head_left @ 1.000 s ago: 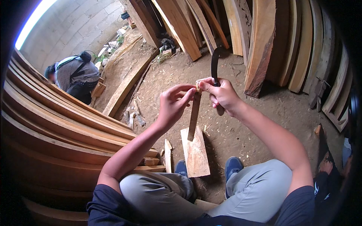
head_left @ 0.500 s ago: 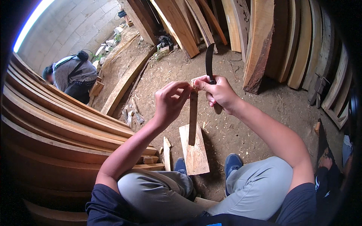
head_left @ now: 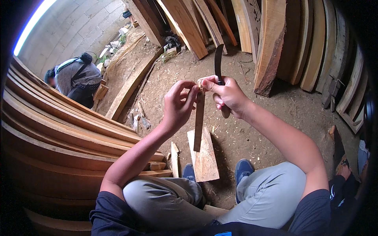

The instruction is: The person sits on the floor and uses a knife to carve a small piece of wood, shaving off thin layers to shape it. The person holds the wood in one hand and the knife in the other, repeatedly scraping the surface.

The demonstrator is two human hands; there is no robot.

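My left hand (head_left: 179,105) is closed in a pinch at the upper end of a narrow brown wooden strip (head_left: 199,124), which hangs down between my knees. My right hand (head_left: 232,97) grips a knife (head_left: 218,61) by its handle. Its dark, curved blade points up and away from me. The right thumb and fingers also meet the strip's top, where a small pale bit (head_left: 201,84) shows between the hands; what it is exactly I cannot make out. Below the strip, a pale wood block (head_left: 206,167) lies on the ground between my shoes.
Long planks (head_left: 71,126) are stacked at my left. More boards (head_left: 271,43) lean upright at the back and right. A person (head_left: 78,74) bends over at the far left; another person's hand (head_left: 345,171) shows at the right edge. Wood chips litter the dirt floor (head_left: 169,70).
The strip's lower end has swung slightly left, and both hands have shifted a little left. The knife stays in my right hand. The hand at the right edge has moved slightly.
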